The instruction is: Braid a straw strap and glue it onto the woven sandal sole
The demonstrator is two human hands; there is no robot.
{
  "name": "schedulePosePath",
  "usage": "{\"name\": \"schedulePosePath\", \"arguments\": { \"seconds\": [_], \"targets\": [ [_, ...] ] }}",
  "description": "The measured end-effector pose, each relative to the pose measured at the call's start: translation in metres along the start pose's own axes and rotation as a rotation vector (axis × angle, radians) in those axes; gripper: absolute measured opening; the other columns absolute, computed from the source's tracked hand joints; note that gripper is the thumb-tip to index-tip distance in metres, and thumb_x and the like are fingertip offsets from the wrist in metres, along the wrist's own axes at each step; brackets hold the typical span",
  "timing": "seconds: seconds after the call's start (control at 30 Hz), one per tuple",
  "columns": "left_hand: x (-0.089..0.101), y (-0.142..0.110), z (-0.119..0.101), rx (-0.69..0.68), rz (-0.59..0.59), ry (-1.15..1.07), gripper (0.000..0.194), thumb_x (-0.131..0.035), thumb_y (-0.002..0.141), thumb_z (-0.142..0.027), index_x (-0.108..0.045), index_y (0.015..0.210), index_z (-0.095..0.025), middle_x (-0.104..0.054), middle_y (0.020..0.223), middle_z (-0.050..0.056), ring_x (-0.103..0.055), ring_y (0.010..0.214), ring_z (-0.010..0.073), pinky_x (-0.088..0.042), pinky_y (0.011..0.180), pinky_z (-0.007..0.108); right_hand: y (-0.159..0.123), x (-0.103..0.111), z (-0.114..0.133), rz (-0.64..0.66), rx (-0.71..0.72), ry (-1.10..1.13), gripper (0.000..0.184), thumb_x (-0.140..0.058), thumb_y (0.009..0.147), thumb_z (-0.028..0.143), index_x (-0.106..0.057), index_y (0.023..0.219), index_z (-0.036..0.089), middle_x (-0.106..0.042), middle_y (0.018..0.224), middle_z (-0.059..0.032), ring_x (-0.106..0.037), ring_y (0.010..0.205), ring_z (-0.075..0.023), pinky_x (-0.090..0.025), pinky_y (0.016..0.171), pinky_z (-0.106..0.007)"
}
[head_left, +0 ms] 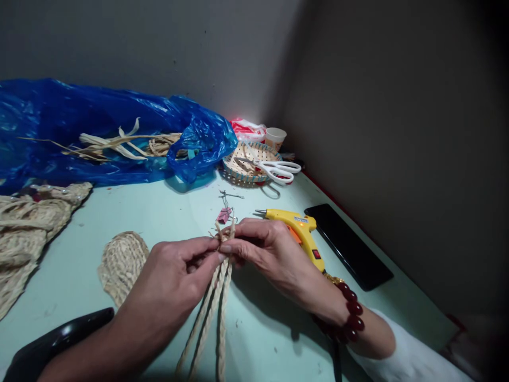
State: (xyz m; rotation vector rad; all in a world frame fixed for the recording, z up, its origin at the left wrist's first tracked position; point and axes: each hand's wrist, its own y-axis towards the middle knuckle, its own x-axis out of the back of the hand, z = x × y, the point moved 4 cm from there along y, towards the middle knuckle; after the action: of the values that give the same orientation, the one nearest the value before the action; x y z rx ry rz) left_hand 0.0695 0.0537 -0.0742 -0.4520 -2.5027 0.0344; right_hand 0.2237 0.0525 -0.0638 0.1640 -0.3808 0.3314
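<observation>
Several braided straw cords [217, 297] run from between my fingertips down toward the front edge of the view. Thumb and fingers of my left hand [178, 273] pinch the cords near their upper ends. From the other side my right hand [264, 244] pinches the same spot, its thumb on top. Short loose ends [233, 225] stick up beyond the fingers. Just past them lies a pink clip [224, 214] with thin metal pins [228, 194]. A yellow glue gun [296, 220] lies partly behind my right hand. To the left rests an oval woven straw piece [123, 262].
A blue plastic bag [47, 116] holding dry straw strips [115, 146] spans the back left. White-handled scissors [278, 171] lie across a woven basket [238, 172], near a paper cup [275, 137]. A black phone [350, 246] lies right; a larger straw weave [24, 233] lies left.
</observation>
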Motion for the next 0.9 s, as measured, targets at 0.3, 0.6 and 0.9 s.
{"name": "schedulePosePath", "arguments": {
  "seconds": [0.3, 0.6, 0.9],
  "targets": [
    [0.003, 0.002, -0.001, 0.123, 0.059, -0.147, 0.027, -0.065, 0.075, -0.035, -0.061, 0.052, -0.023, -0.06, 0.044, -0.004, -0.057, 0.046, 0.0139, -0.041, 0.05, 0.024, 0.003, 0.001, -0.005, 0.152, 0.006, 0.154, 0.038, -0.058, 0.094, 0.045, -0.064, 0.069, 0.016, -0.062, 0.067, 0.0011, -0.057, 0.064, -0.0119, -0.043, 0.062, -0.024],
    [0.008, 0.001, -0.009, -0.217, -0.001, 0.368, 0.024, -0.054, 0.087, -0.03, -0.063, 0.066, -0.024, -0.061, 0.054, -0.003, -0.053, 0.049, 0.015, -0.034, 0.051, 0.027, 0.005, -0.009, -0.008, 0.021, -0.063, 0.167, 0.04, -0.062, 0.09, 0.044, -0.064, 0.062, 0.016, -0.06, 0.058, 0.0013, -0.052, 0.056, -0.0109, -0.039, 0.055, -0.023],
    [0.004, 0.008, -0.004, 0.029, 0.122, -0.098, 0.026, -0.061, 0.085, -0.04, -0.075, 0.072, -0.022, -0.061, 0.058, -0.004, -0.05, 0.057, 0.0148, -0.035, 0.056, 0.025, 0.007, -0.005, -0.01, -0.1, -0.211, 0.36, 0.034, -0.071, 0.081, 0.038, -0.063, 0.056, 0.016, -0.06, 0.053, 0.0022, -0.052, 0.053, -0.0097, -0.041, 0.057, -0.023]
  ]
}}
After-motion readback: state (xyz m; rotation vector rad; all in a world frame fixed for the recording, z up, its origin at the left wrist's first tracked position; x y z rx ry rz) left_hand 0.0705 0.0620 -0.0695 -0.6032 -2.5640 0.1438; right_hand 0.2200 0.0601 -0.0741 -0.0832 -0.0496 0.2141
